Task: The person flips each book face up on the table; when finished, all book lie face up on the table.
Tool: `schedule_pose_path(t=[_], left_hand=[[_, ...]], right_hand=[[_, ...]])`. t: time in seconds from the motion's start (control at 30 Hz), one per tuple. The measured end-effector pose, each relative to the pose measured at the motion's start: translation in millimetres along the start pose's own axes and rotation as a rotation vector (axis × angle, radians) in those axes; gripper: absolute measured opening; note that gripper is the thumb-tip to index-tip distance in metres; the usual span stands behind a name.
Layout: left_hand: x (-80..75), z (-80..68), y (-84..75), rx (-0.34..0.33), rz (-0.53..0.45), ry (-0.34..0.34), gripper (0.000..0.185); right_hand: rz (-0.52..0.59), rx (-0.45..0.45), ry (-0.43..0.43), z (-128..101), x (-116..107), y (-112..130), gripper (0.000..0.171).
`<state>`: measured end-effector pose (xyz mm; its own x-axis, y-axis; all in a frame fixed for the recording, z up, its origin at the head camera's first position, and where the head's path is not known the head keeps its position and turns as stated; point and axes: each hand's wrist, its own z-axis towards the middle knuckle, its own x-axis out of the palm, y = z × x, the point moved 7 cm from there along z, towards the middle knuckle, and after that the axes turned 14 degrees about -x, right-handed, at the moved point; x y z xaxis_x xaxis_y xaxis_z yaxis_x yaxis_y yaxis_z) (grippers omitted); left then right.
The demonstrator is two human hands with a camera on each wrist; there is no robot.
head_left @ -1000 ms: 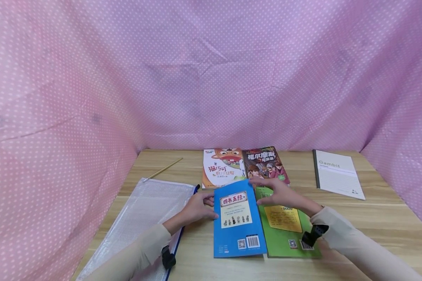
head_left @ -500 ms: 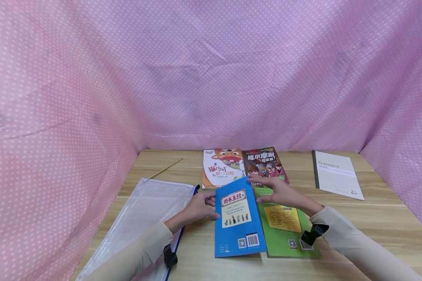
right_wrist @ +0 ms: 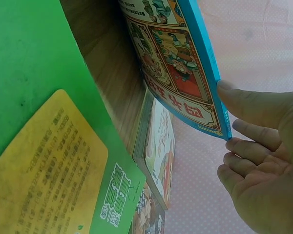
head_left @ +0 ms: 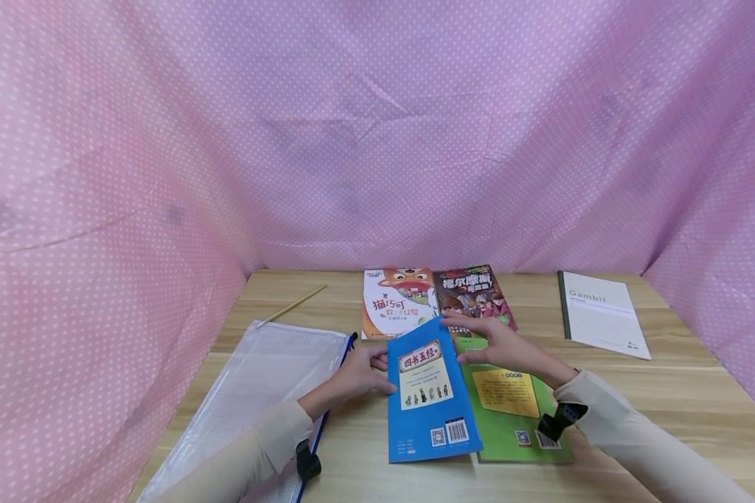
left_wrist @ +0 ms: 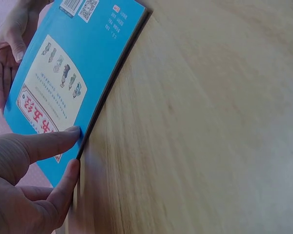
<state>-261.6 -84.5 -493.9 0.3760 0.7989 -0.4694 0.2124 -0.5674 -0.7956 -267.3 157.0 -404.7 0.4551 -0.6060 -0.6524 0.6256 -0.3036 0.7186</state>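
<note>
A thin blue book (head_left: 435, 419) stands tilted over the table, its spine side on the right raised and its back cover up. My left hand (head_left: 358, 374) pinches its left edge, the thumb (left_wrist: 53, 145) on the cover and a finger at the page edge. At the far right corner, my right hand (head_left: 506, 349) holds the book by its fingertips, thumb (right_wrist: 254, 102) against the spine. Part of the front cover shows underneath in the right wrist view. A green book (head_left: 521, 438) with a yellow panel lies on the table just right of it, below my right hand.
Behind are a white cartoon book (head_left: 384, 321) and a dark book (head_left: 472, 293). A Gambit notebook (head_left: 604, 321) lies at the right. To the left lie a translucent mesh pouch (head_left: 252, 391) with a blue edge and a thin stick (head_left: 296, 304). Pink dotted cloth (head_left: 365, 175) hangs around the table.
The blue book has tilted more steeply, its spine side rising, and has shifted slightly to the right. My left hand has moved a little right with it; my right hand stays nearly in place.
</note>
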Motion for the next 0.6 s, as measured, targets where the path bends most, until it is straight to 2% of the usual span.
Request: schedule_pose_path(t=[0.17, 0.6], left_hand=[[1.0, 0.3, -0.8, -0.022, 0.011, -0.003, 0.080], [2.2, -0.1, -9.4, 0.012, 0.000, 0.026, 0.073]], right_hand=[[-0.008, -0.013, -0.004, 0.7, -0.8, 2.6, 0.061], [-0.002, -0.041, -0.032, 3.1, -5.1, 7.0, 0.062]])
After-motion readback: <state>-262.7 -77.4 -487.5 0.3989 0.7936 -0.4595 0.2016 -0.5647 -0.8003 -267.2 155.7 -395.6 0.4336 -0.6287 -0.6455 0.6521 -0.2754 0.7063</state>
